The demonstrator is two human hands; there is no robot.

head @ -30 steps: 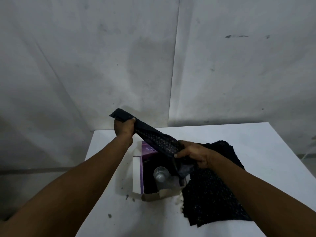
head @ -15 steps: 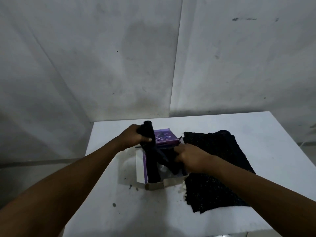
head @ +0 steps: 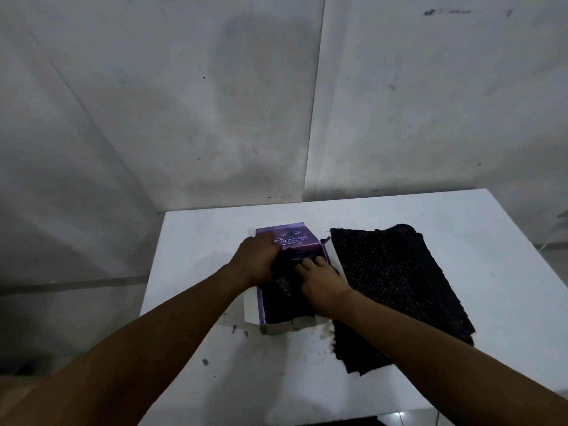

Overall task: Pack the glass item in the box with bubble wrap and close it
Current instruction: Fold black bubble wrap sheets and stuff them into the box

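A small purple and white box (head: 261, 312) stands open on the white table (head: 461, 229), its lid flap (head: 292, 239) tilted up at the back. A strip of black bubble wrap (head: 284, 298) fills the inside of the box and hides the glass item. My left hand (head: 256, 259) grips the far end of that strip at the box's back left. My right hand (head: 322, 279) presses the strip down inside the box, fingers pointing toward the lid.
A stack of black bubble wrap sheets (head: 390, 290) lies flat just right of the box. Dark specks (head: 205, 361) dot the table in front of the box. A grey wall (head: 215, 103) rises behind the table.
The strip of bubble wrap, held up in the air a second ago, has come down into the box and covers the glass. Both hands have dropped to the box.
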